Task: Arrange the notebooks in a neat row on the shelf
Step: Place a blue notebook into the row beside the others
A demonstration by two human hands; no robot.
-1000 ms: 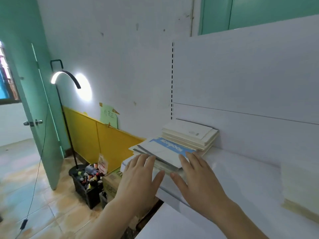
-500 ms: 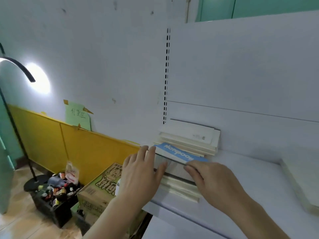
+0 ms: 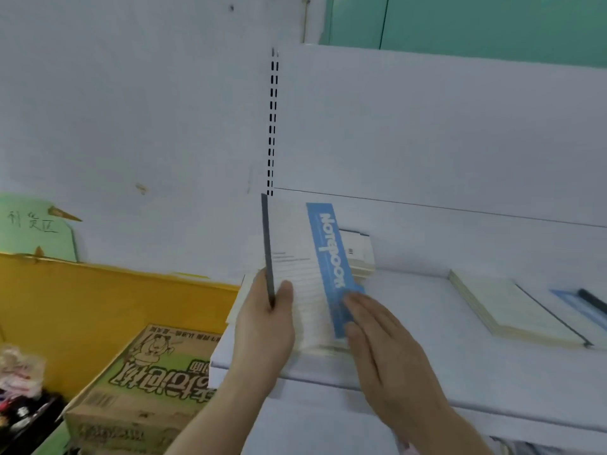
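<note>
A white notebook with a blue "Notebook" band stands upright at the left end of the white shelf. My left hand grips its dark spine near the bottom. My right hand presses flat against its lower right cover. Behind it, a stack of pale notebooks lies flat against the back panel. Further right on the shelf lies another pale flat stack, and at the frame's edge a blue-edged notebook.
A slotted shelf upright rises behind the notebook. Left of the shelf and below it sit a printed cardboard box, a yellow panel along the wall, and a dark crate of small items.
The blue-banded notebook lay flat on top of the pile; both hands have lifted it and turned it upright. The view has swung to the right and closer to the shelf.
</note>
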